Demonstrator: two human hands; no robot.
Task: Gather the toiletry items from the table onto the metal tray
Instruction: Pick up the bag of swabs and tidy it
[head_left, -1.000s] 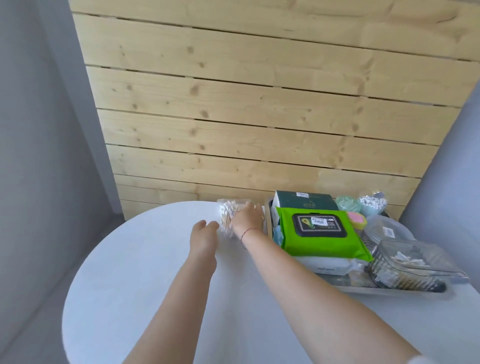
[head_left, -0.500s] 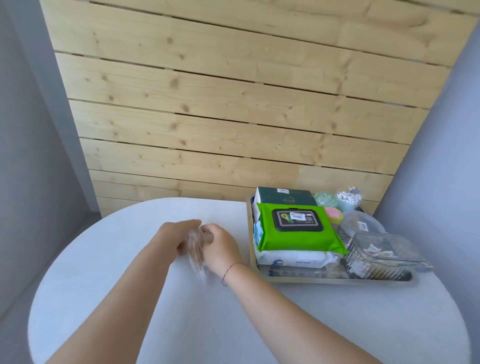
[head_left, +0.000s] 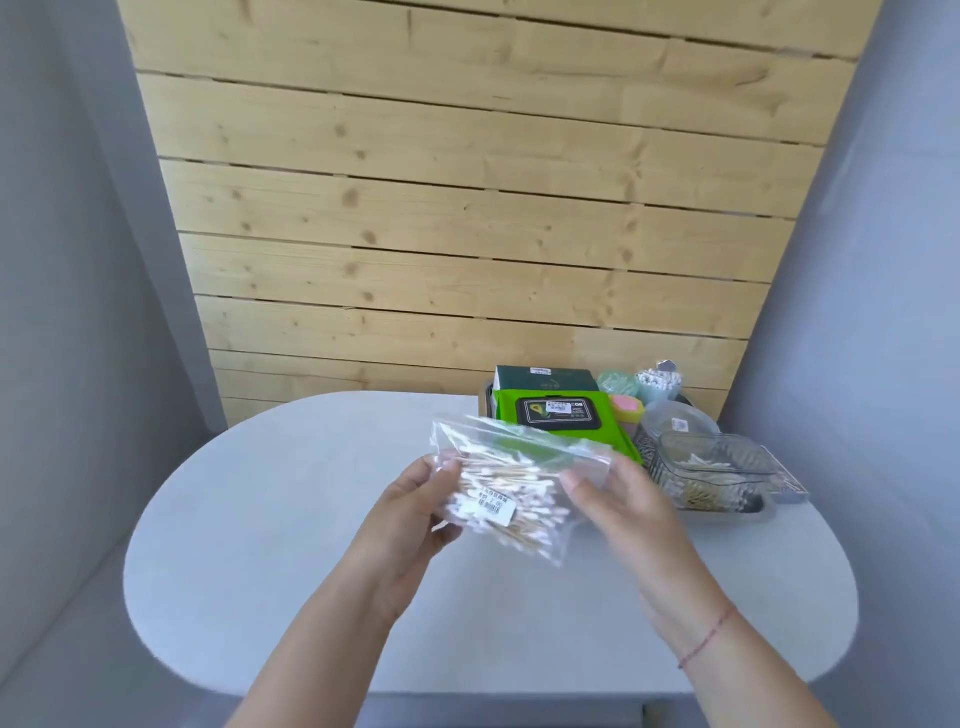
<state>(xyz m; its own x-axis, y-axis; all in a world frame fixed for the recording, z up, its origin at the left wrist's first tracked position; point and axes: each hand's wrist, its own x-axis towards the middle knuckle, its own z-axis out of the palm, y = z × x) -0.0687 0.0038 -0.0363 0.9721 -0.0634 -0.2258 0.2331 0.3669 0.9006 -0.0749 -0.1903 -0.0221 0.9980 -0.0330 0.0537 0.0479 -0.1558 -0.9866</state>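
A clear plastic bag of cotton swabs (head_left: 511, 488) with a white barcode label hangs above the white table (head_left: 291, 561). My left hand (head_left: 410, 525) grips its left edge and my right hand (head_left: 618, 499) grips its right edge. Just behind and to the right stands the metal tray (head_left: 748, 517), packed with a green wet-wipes pack (head_left: 566, 418), a dark green box (head_left: 543, 376), a ribbed clear swab box (head_left: 717, 470), a round clear lid (head_left: 675, 423), a pink and yellow sponge (head_left: 626, 405) and cups of swabs (head_left: 657, 382). The bag hides the tray's left front corner.
A pale wooden plank wall (head_left: 467, 208) rises directly behind the table. Grey walls (head_left: 78, 260) close in on both sides. The table's rounded edge runs close below my forearms.
Both hands took the swab bag from the table's far side, drew it toward me, and now hold it raised and spread flat between them. The camera view has tilted up.
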